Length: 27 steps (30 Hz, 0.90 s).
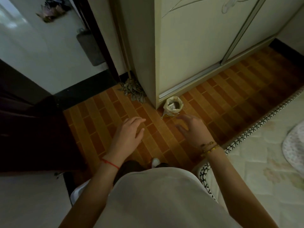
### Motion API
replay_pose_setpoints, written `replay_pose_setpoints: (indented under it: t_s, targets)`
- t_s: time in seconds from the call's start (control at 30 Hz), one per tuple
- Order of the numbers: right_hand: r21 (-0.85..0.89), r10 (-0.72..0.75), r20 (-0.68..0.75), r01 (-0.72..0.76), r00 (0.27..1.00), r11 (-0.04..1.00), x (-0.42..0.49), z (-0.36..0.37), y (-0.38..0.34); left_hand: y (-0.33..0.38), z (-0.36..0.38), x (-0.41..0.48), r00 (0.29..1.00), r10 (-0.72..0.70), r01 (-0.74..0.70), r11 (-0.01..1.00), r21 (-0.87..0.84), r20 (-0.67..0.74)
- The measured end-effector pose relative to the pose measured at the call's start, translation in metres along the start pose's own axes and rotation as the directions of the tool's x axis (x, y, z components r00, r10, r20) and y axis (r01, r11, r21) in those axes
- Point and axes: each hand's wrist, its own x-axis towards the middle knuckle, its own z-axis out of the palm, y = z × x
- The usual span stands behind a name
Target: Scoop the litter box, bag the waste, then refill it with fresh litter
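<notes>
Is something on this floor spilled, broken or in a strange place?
Nothing looks spilled or broken. An open bag with its top rolled down stands upright at the wardrobe corner. A mop leans beside it. Both hands, left and right, are empty.

There are two hands, the left hand and the right hand, and both are empty with fingers spread. The left wrist has one red string. The right wrist has gold bracelets, maybe two or three, too blurry to count. One small open bag sits on the floor. One mop head lies by one big cupboard. One bed has one round patterned thing on it. One white sock toe shows
</notes>
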Motion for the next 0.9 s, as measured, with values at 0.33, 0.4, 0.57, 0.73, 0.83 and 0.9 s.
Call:
replay_pose_setpoints:
  t_s: [0.33,0.4,0.57,0.73,0.83,0.9]
  targets:
    - [0.059,0.194,0.008,-0.194,0.981,0.979,0.098,-0.002,0.068,0.008,0.027,0.143,0.991,0.049,-0.052,0.999,0.018,0.124]
    - [0.057,0.227,0.008,-0.227,0.974,0.972,0.119,-0.003,0.079,0.009,0.033,0.177,0.987,0.083,-0.088,0.996,0.028,0.136]
    - [0.070,0.301,0.020,-0.302,0.953,0.951,0.175,-0.004,0.106,0.009,0.053,0.263,0.973,0.129,-0.141,0.988,0.054,0.189]
    - [0.115,0.359,0.042,-0.362,0.932,0.925,0.234,-0.004,0.136,0.005,0.075,0.341,0.958,0.129,-0.150,0.986,0.068,0.256]
    - [0.152,0.398,0.047,-0.400,0.916,0.904,0.270,0.002,0.155,-0.001,0.093,0.383,0.945,0.102,-0.130,0.989,0.070,0.310]
    - [0.157,0.425,0.059,-0.429,0.903,0.890,0.293,0.012,0.174,-0.005,0.107,0.408,0.940,0.079,-0.105,0.993,0.062,0.332]
